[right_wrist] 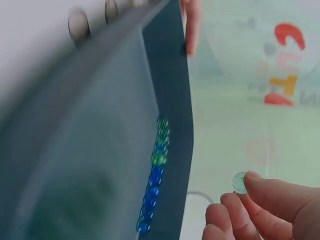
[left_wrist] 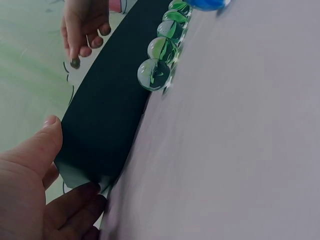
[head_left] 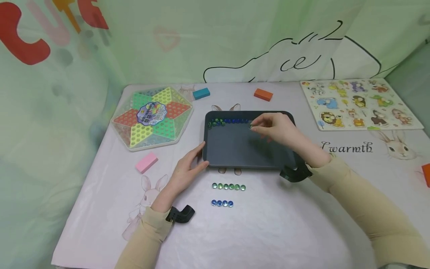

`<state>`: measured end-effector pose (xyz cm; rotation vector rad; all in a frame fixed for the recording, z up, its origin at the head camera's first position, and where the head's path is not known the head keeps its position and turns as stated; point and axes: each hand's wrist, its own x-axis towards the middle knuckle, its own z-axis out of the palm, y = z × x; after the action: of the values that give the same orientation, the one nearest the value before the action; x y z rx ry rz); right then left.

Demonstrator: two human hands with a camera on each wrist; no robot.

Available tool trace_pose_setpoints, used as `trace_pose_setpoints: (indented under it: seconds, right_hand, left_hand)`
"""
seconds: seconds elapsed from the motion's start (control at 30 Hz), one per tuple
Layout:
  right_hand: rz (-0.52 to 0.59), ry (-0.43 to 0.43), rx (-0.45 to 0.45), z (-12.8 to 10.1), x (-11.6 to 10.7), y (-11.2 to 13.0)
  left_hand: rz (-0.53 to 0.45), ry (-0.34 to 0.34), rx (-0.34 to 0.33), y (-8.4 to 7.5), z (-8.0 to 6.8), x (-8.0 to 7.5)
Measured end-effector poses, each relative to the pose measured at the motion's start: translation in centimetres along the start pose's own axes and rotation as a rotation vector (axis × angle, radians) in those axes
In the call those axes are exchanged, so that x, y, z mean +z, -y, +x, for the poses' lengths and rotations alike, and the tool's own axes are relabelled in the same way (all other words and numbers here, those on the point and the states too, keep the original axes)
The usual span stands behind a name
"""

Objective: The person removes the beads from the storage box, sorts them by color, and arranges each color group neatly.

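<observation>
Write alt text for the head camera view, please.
The right hand pinches a marble over a dark tray lined with green and blue marbles; the left hand steadies its corner. More marbles wait on the table.

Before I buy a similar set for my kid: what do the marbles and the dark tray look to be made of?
The marbles look like clear glass with green swirls inside; light glints off them. The one the right hand pinches looks alike. The tray shows a matte dark surface with rounded corners, probably plastic, possibly coated metal. The left hand steadies its corner.
</observation>
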<state>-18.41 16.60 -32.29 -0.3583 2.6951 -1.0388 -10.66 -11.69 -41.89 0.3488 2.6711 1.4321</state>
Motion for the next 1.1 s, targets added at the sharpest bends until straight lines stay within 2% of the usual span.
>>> trace_pose_setpoints:
  seconds: [0.33,0.6,0.8,0.97,1.1]
  right_hand:
    - [0.077,0.082,-0.043,-4.2,1.3,0.0]
    - [0.111,0.145,-0.114,-7.2,3.6,-0.7]
    - [0.056,0.180,-0.173,-8.6,5.3,-1.2]
    - [-0.012,0.185,-0.181,-8.7,6.3,-1.8]
    - [-0.025,0.198,-0.188,-8.8,6.8,-2.2]
  left_hand:
    - [-0.009,-0.002,-0.005,0.1,-0.1,0.0]
    - [-0.016,0.001,-0.001,0.2,0.0,0.1]
    - [-0.020,-0.004,0.013,0.2,0.1,0.0]
    - [-0.022,-0.002,0.014,0.3,0.1,-0.1]
    - [-0.019,0.003,0.017,0.3,0.1,0.0]
